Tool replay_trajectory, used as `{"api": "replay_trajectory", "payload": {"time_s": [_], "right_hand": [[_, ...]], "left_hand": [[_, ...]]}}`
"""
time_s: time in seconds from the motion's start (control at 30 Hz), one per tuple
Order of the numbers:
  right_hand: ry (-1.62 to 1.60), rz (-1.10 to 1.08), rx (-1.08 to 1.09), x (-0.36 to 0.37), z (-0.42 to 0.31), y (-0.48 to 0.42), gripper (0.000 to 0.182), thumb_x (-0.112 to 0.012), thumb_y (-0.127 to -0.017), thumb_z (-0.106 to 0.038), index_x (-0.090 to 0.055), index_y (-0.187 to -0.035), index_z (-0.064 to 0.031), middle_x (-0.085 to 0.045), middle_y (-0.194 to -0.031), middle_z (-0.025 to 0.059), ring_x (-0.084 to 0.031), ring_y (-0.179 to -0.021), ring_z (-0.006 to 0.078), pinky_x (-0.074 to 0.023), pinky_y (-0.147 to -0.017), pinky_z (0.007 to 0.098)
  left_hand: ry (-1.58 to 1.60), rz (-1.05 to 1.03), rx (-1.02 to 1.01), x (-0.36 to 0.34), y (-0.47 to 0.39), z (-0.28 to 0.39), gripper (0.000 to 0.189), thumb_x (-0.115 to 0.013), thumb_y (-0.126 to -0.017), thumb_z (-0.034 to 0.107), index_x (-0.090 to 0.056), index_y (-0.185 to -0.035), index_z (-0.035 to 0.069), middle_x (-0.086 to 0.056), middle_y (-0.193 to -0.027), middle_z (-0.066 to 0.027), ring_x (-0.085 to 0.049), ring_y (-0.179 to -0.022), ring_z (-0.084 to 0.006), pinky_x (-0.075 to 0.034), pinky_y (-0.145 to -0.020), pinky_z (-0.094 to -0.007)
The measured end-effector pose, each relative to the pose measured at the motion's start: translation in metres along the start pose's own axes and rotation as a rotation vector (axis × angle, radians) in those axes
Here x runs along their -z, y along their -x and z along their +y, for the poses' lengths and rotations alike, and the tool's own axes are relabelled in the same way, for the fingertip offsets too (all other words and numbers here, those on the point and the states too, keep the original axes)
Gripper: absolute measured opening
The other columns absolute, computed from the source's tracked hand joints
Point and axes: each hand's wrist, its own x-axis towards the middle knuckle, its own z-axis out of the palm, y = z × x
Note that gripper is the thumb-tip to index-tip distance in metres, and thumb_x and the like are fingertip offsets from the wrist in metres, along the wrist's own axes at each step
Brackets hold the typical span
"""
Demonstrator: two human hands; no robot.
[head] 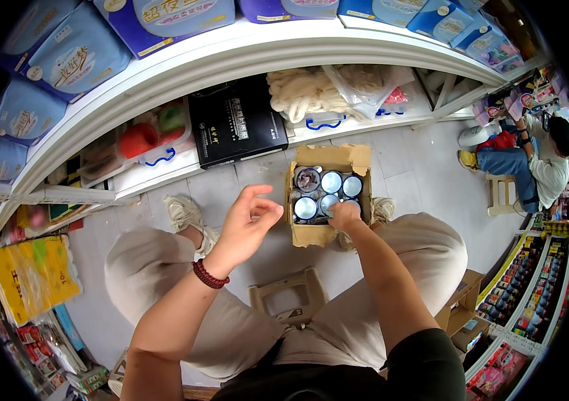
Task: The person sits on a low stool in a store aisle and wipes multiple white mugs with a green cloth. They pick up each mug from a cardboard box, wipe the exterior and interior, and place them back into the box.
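An opened cardboard box [309, 235] stands on the floor between my feet, its flaps folded out. Inside are several white enamel-look mugs [305, 207] with blue rims, set in rows; crumpled material shows in the mug at the back left [308, 179]. My right hand [347, 216] reaches into the front of the box, fingers at a mug's rim [329, 202]; whether they grip it cannot be told. My left hand [252, 215], with a dark red bead bracelet at the wrist, hovers left of the box, fingers curled and apart, holding nothing.
Ahead runs a low white shelf [284, 55] with blue packages above; a black box [237, 123], clear bins and white yarn [309, 95] lie beneath. A plastic stool [289, 301] is below me. Another person [540, 155] sits at far right. Stocked shelves [525, 285] stand lower right.
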Motion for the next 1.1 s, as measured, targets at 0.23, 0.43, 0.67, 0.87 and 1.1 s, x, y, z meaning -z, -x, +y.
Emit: {"api": "replay_trajectory", "payload": {"time_s": [0.23,0.43,0.67,0.87,1.1], "right_hand": [[-0.126,0.108,-0.085,0.001,0.026,-0.009,0.028,-0.064,-0.081,-0.035,-0.072,-0.103,-0.02,-0.07,-0.105,0.0102,-0.066,-0.099,0.027,-0.0531,-0.084,0.0378],[-0.107,0.29,-0.388,0.001,0.048,-0.023,0.026,-0.062,-0.082,-0.034,-0.073,-0.09,-0.0117,-0.071,-0.095,0.0118,-0.069,-0.09,0.0286,-0.0549,-0.076,0.0382],[0.023,0.379,-0.248,-0.008,0.047,-0.052,0.016,-0.064,-0.077,-0.024,-0.073,-0.082,-0.0116,-0.071,-0.092,0.01,-0.069,-0.088,0.0273,-0.0528,-0.077,0.0378],[0.176,0.583,-0.111,-0.006,0.055,-0.056,0.01,-0.064,-0.069,-0.019,-0.072,-0.073,-0.0142,-0.069,-0.083,0.0049,-0.065,-0.08,0.0235,-0.0468,-0.072,0.0366],[0.196,0.649,-0.022,-0.009,0.066,-0.045,0.009,-0.067,-0.068,-0.019,-0.071,-0.074,-0.0149,-0.068,-0.082,0.0025,-0.064,-0.081,0.0223,-0.0466,-0.072,0.0373]], "left_hand": [[0.01,0.012,-0.008,0.001,0.0,0.0,0.045,-0.065,-0.09,0.017,-0.045,-0.127,0.001,-0.063,-0.097,-0.0058,-0.056,-0.084,-0.0104,-0.048,-0.072,-0.0269],[-0.073,-0.008,0.006,-0.001,-0.002,-0.003,0.039,-0.062,-0.093,0.015,-0.046,-0.127,0.003,-0.063,-0.102,-0.0057,-0.056,-0.09,-0.0106,-0.045,-0.082,-0.0261],[-0.1,-0.007,0.051,-0.002,-0.013,-0.005,0.037,-0.063,-0.092,0.017,-0.049,-0.124,0.004,-0.063,-0.102,-0.0054,-0.056,-0.091,-0.0118,-0.045,-0.082,-0.0277],[-0.061,0.005,0.069,-0.002,-0.017,-0.004,0.037,-0.063,-0.092,0.016,-0.048,-0.124,0.004,-0.063,-0.102,-0.0061,-0.056,-0.092,-0.0119,-0.046,-0.082,-0.0276],[-0.056,-0.003,0.035,0.0,-0.013,-0.002,0.037,-0.063,-0.093,0.016,-0.048,-0.124,0.004,-0.062,-0.103,-0.0067,-0.056,-0.092,-0.0121,-0.046,-0.081,-0.0269]]}}
